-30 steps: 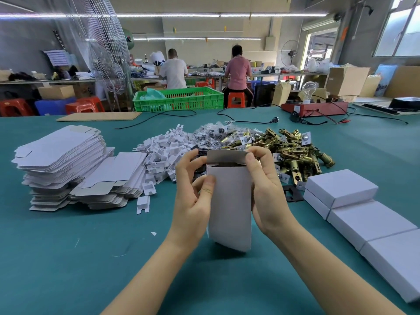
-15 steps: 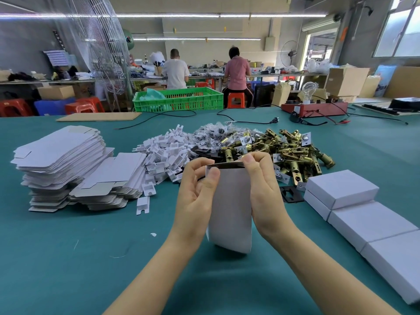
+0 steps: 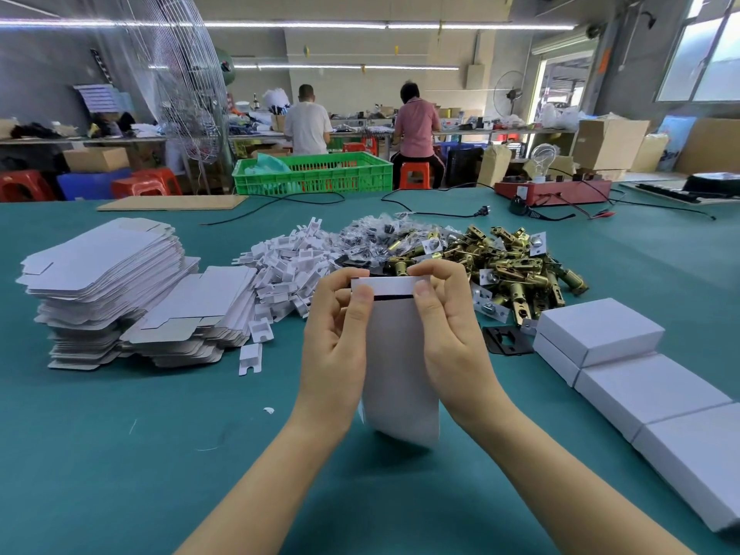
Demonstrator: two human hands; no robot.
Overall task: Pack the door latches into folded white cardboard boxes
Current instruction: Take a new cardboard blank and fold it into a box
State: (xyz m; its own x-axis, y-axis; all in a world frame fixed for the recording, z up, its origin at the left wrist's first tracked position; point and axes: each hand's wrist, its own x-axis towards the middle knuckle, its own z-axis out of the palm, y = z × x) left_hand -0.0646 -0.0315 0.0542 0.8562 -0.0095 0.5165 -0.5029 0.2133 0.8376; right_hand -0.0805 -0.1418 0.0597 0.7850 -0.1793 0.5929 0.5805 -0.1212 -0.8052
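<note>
A white box (image 3: 400, 366) is held upright above the counter (image 3: 120, 454), its top flap pinched by the left hand (image 3: 336, 346) and right hand (image 3: 452, 334); latches (image 3: 508, 266) are piled behind.

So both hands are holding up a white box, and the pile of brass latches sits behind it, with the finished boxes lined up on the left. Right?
Not quite. The head view shows the finished boxes lined up on the right; the left holds flat unfolded blanks. Both hands, left hand and right hand, do hold the white box, brass latches behind.
</note>
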